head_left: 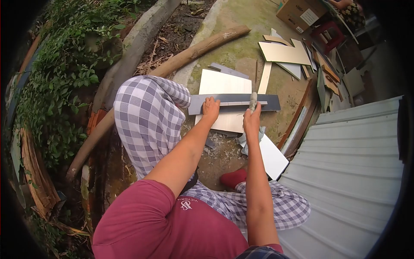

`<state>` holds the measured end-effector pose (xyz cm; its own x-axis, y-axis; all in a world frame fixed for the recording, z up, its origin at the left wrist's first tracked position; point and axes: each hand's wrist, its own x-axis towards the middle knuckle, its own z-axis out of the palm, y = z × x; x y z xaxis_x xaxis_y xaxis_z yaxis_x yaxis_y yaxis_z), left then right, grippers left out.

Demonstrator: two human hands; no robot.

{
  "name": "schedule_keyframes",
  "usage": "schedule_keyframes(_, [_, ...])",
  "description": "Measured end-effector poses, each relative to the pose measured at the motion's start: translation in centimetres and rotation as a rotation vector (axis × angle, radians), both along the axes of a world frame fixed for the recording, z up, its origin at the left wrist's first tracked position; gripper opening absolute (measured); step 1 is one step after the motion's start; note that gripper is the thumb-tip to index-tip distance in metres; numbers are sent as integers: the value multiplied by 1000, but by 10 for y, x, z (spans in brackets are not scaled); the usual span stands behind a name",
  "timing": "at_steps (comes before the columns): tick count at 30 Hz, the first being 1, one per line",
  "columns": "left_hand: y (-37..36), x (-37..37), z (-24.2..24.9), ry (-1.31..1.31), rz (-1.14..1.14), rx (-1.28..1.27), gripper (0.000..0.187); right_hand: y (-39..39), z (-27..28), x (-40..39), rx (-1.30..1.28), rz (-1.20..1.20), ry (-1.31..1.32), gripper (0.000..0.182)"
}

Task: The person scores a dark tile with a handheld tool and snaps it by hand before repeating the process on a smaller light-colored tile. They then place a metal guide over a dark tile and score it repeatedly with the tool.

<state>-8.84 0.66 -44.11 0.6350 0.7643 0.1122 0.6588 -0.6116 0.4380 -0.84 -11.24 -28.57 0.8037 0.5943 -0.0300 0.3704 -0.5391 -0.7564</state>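
Observation:
A long dark grey board [271,102] lies across a cream panel [224,82] on the ground in front of me. Along the board runs a narrow pale strip [235,103]. My left hand [211,109] presses down on the board at the strip's left end, fingers bent over it. My right hand [252,121] is closed around a tool with a pale, wrapped-looking handle [253,101]. A thin dark length [256,73] extends beyond that handle, seen edge-on. The tool crosses over the strip's right part in this view; its exact kind I cannot tell.
Cut panels and offcuts [284,54] are piled at the upper right near a cardboard box [302,15] and a red stool [327,36]. Corrugated metal sheet [345,155] covers the right. A wooden pole [202,47] and leafy plants [64,86] lie left. Another person's arm [340,4] shows at the top right.

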Motion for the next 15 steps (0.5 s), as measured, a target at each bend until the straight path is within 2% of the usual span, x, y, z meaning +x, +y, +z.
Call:
schedule_keyframes(1, [-1, 0, 0, -2, 5, 2, 13, 20, 3, 28, 84, 19, -138, 54])
schedule_keyframes(2, [-1, 0, 1, 10, 8, -5, 13, 40, 29, 51, 18, 35, -100, 54])
schedule_keyframes(4, [-2, 1, -1, 10, 17, -5, 13, 78, 47, 109, 144, 140, -145, 52])
schedule_keyframes(5, [-2, 3, -2, 12, 33, -22, 13, 97, 67, 130, 107, 150, -176, 51])
schedule_keyframes(7, [-3, 4, -3, 5, 54, -31, 13, 121, 123, 141, -26, 117, -250, 48])
schedule_keyframes(9, [-3, 4, -3, -24, 62, -37, 15, 136, 154, 156, -180, 117, -382, 46])
schedule_keyframes(15, [-6, 4, 1, -14, 81, -88, 14, 148, 189, 173, -322, 5, -476, 48])
